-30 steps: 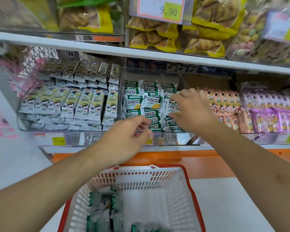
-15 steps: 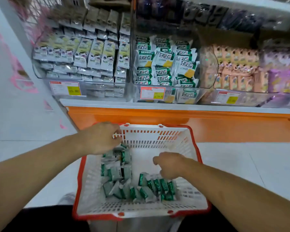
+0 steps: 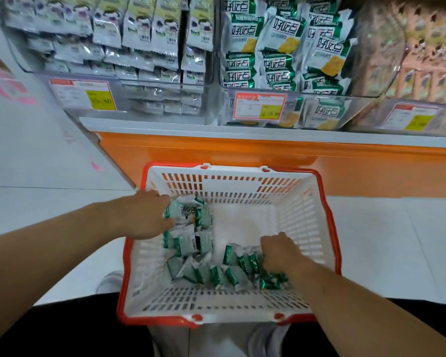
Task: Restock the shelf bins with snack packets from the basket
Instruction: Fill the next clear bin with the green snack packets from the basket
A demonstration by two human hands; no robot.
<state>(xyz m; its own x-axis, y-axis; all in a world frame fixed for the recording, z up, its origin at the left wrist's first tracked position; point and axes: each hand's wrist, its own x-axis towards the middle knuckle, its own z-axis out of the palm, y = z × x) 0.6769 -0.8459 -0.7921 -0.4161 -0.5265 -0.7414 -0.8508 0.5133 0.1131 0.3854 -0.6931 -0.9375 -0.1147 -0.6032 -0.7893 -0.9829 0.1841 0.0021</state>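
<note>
Since a second ago both hands have dropped from the shelf bin into the basket (image 3: 319,191), and the view has tipped down with them.

Far left: bin of pale grey packets (image 3: 129,32), yellow price tag below. Left hand (image 3: 144,215) is at the basket's left wall, fingers curled over the upper stack of green-and-white snack packets (image 3: 188,215), thumb underneath; it looks like a pinch on one or two, though the fingertips are hidden. Centre: more packets lie loose along the basket floor. Above them, the target bin (image 3: 281,47) holds matching green packets, already fairly full. Right hand (image 3: 281,253) is knuckles-up, fingers bunched down into the row of packets at the basket's near right; the grip itself is out of sight, so I cannot tell how many it has.

Risks, as I judge them: slick wrappers could slide from a bunched handful on the lift. A hurried drop into the crowded bin could spill packets over its low front lip.
</note>
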